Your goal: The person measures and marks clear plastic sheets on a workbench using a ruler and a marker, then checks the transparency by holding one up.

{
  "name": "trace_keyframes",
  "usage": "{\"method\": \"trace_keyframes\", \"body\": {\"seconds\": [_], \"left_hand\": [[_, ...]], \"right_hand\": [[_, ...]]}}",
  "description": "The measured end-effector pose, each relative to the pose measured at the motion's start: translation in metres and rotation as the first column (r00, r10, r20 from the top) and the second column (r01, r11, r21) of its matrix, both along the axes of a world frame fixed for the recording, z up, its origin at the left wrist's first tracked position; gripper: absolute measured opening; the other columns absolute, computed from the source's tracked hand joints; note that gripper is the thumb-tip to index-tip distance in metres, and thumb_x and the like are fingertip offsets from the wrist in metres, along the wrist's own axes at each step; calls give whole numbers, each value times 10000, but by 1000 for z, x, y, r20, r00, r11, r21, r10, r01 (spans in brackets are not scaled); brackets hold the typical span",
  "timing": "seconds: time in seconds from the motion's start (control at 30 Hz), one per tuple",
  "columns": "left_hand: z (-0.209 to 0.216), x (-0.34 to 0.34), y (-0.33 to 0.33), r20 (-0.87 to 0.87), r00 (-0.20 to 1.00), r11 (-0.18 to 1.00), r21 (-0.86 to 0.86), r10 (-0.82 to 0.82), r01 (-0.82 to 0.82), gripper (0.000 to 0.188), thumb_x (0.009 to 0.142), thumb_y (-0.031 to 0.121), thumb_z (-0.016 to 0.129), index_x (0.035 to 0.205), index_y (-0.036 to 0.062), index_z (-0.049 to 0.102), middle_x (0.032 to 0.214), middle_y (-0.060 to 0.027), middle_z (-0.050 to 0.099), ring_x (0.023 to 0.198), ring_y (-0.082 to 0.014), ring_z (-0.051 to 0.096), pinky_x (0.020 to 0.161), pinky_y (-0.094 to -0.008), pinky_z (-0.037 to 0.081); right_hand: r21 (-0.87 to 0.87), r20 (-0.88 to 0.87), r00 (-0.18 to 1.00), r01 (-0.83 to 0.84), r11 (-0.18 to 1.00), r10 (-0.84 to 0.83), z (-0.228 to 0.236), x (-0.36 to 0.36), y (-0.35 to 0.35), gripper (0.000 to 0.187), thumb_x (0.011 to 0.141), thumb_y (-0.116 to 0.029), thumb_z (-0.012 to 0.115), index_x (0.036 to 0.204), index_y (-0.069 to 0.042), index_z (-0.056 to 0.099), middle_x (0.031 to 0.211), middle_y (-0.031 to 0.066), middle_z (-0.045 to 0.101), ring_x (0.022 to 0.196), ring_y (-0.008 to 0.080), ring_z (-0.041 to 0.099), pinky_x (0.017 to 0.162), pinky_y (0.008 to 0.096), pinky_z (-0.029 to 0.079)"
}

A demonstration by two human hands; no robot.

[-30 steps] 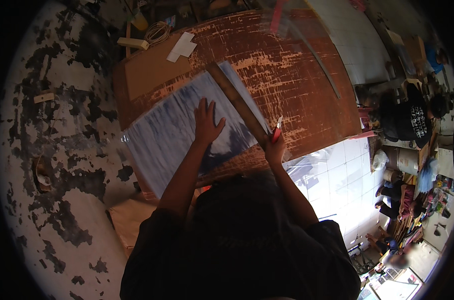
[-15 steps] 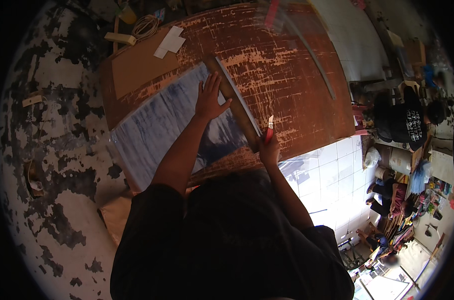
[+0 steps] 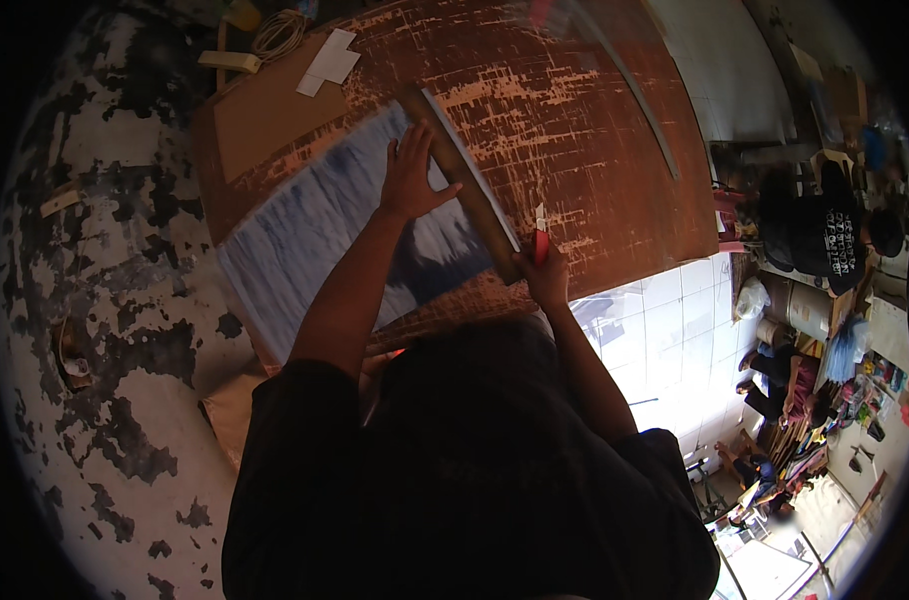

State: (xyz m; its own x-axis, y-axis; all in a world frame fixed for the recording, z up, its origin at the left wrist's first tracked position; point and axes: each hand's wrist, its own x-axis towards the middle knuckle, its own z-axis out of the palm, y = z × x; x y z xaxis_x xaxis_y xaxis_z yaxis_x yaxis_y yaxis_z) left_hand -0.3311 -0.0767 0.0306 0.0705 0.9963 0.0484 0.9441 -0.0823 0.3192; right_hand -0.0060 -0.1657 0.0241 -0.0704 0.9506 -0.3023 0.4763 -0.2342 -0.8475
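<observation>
On the worktable lies a sheet with blue, grey and white streaks. A straight dark brown bar rests across its right end, and a narrow pale edge shows beyond the bar. My left hand lies on the sheet with its fingers spread, fingertips and thumb at the bar's left side. In my right hand is a red utility knife, its blade out and pointing away from me. That hand is by the bar's near end, a finger seemingly against it.
At the far left are a brown board, a white cut piece, a power strip and a coiled cable. A long grey strip lies at the far right. People sit beyond the tiled floor.
The whole view has shifted a little, so the table and sheet sit higher. Both hands keep nearly the same places against the bar; the right hand is slightly farther to its right.
</observation>
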Motion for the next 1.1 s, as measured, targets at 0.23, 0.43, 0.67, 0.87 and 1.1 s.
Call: {"method": "trace_keyframes", "body": {"seconds": [0.23, 0.43, 0.67, 0.87, 1.1], "left_hand": [[1, -4, 2, 70, 997, 999, -22, -38, 40, 1280, 770, 755, 779, 1675, 66, 192, 1749, -150, 132, 1623, -346, 124, 1305, -624, 109], [1, -5, 1, 76, 996, 998, -40, -40, 43, 1293, 760, 759, 786, 1674, 61, 194, 1754, -139, 108, 1629, -339, 91, 1309, -625, 94], [1, -4, 1, 90, 995, 998, -21, -49, 51, 1297, 764, 738, 797, 1682, 73, 165, 1750, -165, 120, 1621, -369, 124, 1298, -632, 96], [1, -4, 1, 83, 995, 998, -12, -53, 54, 1305, 760, 727, 808, 1685, 80, 153, 1752, -158, 120, 1621, -368, 130, 1292, -637, 112], [-1, -5, 1, 93, 994, 998, -15, -51, 53, 1303, 766, 730, 804, 1689, 89, 144, 1754, -159, 114, 1622, -369, 121, 1288, -643, 115]], "right_hand": [[24, 41, 999, 12, 1000, -13, -6, 1, 3, 255, 838, -176, 869, 972, -19, 720, 778, 88, 720, 733, 184, 701, 683, 389, 543], [-80, 69, 997, -26, 996, 32, -4, 4, 7, 380, 814, -229, 881, 1066, -30, 678, 890, 178, 742, 878, 357, 748, 775, 483, 557], [-88, 54, 998, -38, 995, 43, -11, 7, 7, 406, 804, -240, 894, 1063, -15, 678, 882, 200, 739, 860, 386, 745, 771, 497, 562], [-81, 74, 997, -18, 997, 24, -11, 6, 8, 403, 795, -241, 903, 1050, -14, 690, 878, 196, 741, 848, 383, 743, 760, 498, 562], [-55, 42, 998, -40, 998, 42, -6, 6, 11, 370, 792, -231, 906, 1025, -16, 717, 851, 177, 743, 831, 338, 751, 750, 462, 568]]}}
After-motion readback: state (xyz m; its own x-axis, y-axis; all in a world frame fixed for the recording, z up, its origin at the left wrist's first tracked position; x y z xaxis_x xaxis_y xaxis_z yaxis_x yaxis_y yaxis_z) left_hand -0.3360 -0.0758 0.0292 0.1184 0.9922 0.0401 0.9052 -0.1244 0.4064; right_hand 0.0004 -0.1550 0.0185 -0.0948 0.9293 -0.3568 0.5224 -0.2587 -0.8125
